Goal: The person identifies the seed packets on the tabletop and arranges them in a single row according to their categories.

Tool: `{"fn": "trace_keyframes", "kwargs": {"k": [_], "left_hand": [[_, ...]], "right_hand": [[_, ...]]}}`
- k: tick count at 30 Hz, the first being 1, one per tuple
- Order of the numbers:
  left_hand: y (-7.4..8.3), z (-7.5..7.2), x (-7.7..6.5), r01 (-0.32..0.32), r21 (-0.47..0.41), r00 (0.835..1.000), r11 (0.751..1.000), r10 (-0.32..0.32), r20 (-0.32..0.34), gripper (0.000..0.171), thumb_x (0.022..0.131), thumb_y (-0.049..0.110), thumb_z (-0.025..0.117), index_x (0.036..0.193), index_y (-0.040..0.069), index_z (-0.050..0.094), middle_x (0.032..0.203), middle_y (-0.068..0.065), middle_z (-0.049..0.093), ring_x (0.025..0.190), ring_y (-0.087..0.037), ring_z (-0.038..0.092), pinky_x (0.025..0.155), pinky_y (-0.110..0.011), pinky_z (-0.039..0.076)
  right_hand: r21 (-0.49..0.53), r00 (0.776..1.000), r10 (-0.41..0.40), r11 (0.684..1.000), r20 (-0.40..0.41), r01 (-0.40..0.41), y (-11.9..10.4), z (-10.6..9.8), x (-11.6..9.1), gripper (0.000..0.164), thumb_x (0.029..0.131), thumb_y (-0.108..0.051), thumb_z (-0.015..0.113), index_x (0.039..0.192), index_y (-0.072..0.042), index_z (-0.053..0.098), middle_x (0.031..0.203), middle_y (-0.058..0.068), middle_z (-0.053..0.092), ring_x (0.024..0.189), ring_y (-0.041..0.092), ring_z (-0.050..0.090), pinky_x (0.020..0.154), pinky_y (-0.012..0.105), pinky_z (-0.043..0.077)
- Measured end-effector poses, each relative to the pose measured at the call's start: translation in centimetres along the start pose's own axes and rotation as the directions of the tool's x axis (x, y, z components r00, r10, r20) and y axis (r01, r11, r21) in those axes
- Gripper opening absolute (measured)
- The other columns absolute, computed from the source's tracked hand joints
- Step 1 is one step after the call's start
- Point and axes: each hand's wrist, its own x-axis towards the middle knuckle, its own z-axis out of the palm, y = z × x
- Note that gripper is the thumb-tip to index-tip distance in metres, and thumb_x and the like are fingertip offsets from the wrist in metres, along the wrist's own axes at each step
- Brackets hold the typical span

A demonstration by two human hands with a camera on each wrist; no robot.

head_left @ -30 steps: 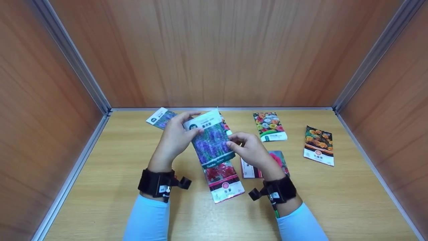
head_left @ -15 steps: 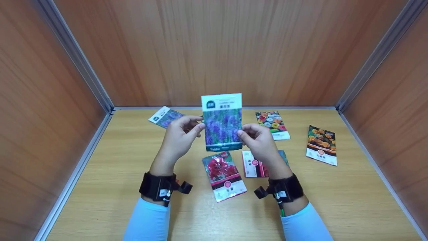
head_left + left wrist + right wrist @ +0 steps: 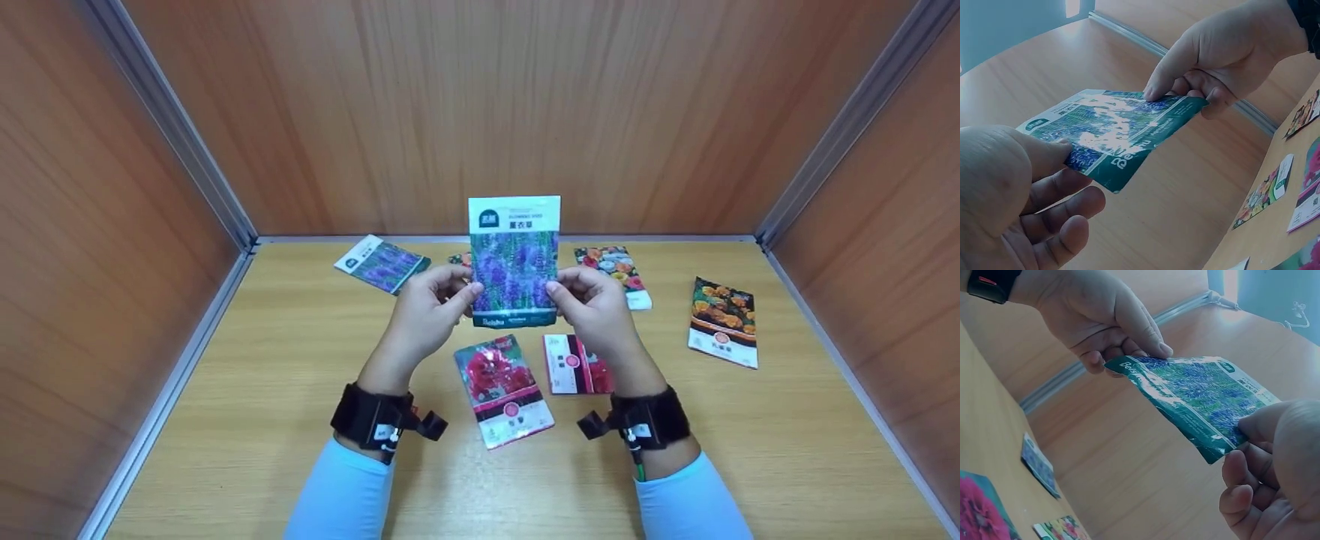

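Observation:
A seed packet (image 3: 514, 262) with purple lavender-like flowers and a white top band is held upright in front of me, above the table. My left hand (image 3: 426, 319) pinches its lower left edge, thumb on the printed front. On the opposite edge my right hand (image 3: 598, 309) pinches it the same way. In the left wrist view, light glares off the packet's front (image 3: 1061, 126). Below it on the table lies a packet with red flowers (image 3: 499, 375). Beside that, a packet with a pink band (image 3: 571, 365) lies sideways, partly hidden by my right wrist.
A second lavender packet (image 3: 384, 264) lies at the back left, close to my left hand. Farther right are a packet of multicoloured flowers (image 3: 615, 270) and one of orange flowers (image 3: 722, 322). Another packet (image 3: 460, 259) is mostly hidden behind the held one. Wooden panels (image 3: 495, 112) enclose the table.
The lavender packet has risen from a tilted position over the red-flower packet and now stands upright, farther back and to the right. My left hand has shifted from its top corner to its lower left edge.

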Motion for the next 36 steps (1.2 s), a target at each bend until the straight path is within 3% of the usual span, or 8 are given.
{"fn": "trace_keyframes", "kwargs": {"k": [5,12,17,21,24,29,31,36], "left_hand": [[0.0,0.2,0.0,0.004,-0.023,0.999,1.0,-0.005,-0.039,0.031,0.112,0.02,0.075,0.138,0.003,0.077,0.094,-0.005,0.072,0.071,-0.021,0.064,0.061,-0.023,0.055],[0.0,-0.4,-0.2,0.007,-0.059,0.998,0.998,-0.011,-0.06,0.029,0.112,0.019,0.075,0.137,0.005,0.078,0.092,-0.005,0.071,0.068,-0.02,0.063,0.062,-0.024,0.057],[-0.7,-2.4,0.0,0.041,-0.055,0.995,0.998,-0.046,-0.092,0.03,0.112,0.018,0.074,0.139,0.006,0.078,0.096,-0.006,0.073,0.074,-0.022,0.065,0.064,-0.028,0.061],[-2.4,-5.2,0.4,0.113,-0.042,0.984,0.993,-0.118,-0.137,0.033,0.112,0.018,0.074,0.143,0.005,0.075,0.101,-0.006,0.073,0.077,-0.018,0.066,0.066,-0.028,0.063],[-4.4,-8.0,0.6,0.22,-0.037,0.961,0.975,-0.223,-0.165,0.037,0.113,0.021,0.073,0.147,0.006,0.073,0.109,-0.007,0.072,0.078,-0.014,0.065,0.066,-0.024,0.06],[-8.1,-12.7,0.2,0.421,-0.027,0.887,0.907,-0.417,-0.196,0.045,0.115,0.03,0.07,0.155,0.01,0.067,0.127,-0.008,0.072,0.091,-0.013,0.067,0.074,-0.023,0.06],[-9.4,-14.2,-0.2,0.466,-0.011,0.865,0.885,-0.458,-0.205,0.047,0.116,0.031,0.068,0.158,0.01,0.065,0.132,-0.01,0.072,0.096,-0.014,0.068,0.077,-0.024,0.06],[-12.4,-16.9,-1.4,0.533,0.086,0.836,0.842,-0.508,-0.205,0.052,0.119,0.029,0.061,0.164,0.003,0.057,0.145,-0.02,0.069,0.109,-0.021,0.069,0.088,-0.03,0.062]], "right_hand": [[0.011,1.0,-0.011,1.0,-0.004,0.011,0.0,0.5,-0.1,0.015,0.112,-0.015,0.074,0.118,-0.004,0.082,0.088,0.004,0.072,0.077,0.019,0.065,0.068,0.025,0.055],[0.022,1.0,-0.016,1.0,0.014,0.015,0.0,0.8,-0.1,0.015,0.112,-0.016,0.075,0.117,-0.004,0.083,0.087,0.006,0.075,0.074,0.024,0.067,0.067,0.025,0.056],[0.051,0.999,-0.027,0.998,0.033,0.026,0.4,0.7,-0.1,0.014,0.112,-0.014,0.074,0.115,-0.004,0.084,0.092,0.011,0.082,0.075,0.019,0.074,0.067,0.026,0.061],[0.037,0.999,-0.006,0.999,0.033,0.005,0.5,0.5,-0.1,0.014,0.112,-0.015,0.073,0.115,-0.005,0.083,0.094,0.011,0.084,0.078,0.02,0.078,0.07,0.028,0.063],[0.031,0.999,-0.002,1.0,0.039,0.001,0.6,0.4,-0.1,0.016,0.113,-0.016,0.072,0.116,-0.006,0.083,0.095,0.011,0.085,0.08,0.02,0.079,0.072,0.029,0.064],[0.045,0.998,-0.025,0.999,0.061,0.022,0.6,0.4,-0.1,0.017,0.114,-0.014,0.07,0.118,-0.004,0.083,0.094,0.013,0.085,0.08,0.02,0.079,0.072,0.029,0.062],[0.038,0.997,-0.035,0.999,0.073,0.032,0.6,0.5,0.0,0.017,0.113,-0.012,0.07,0.118,-0.004,0.083,0.094,0.012,0.085,0.079,0.019,0.079,0.072,0.031,0.063],[0.041,0.997,-0.028,0.999,0.071,0.025,0.5,0.6,0.1,0.016,0.113,-0.012,0.07,0.118,-0.004,0.083,0.093,0.013,0.085,0.079,0.019,0.079,0.071,0.03,0.063]]}}
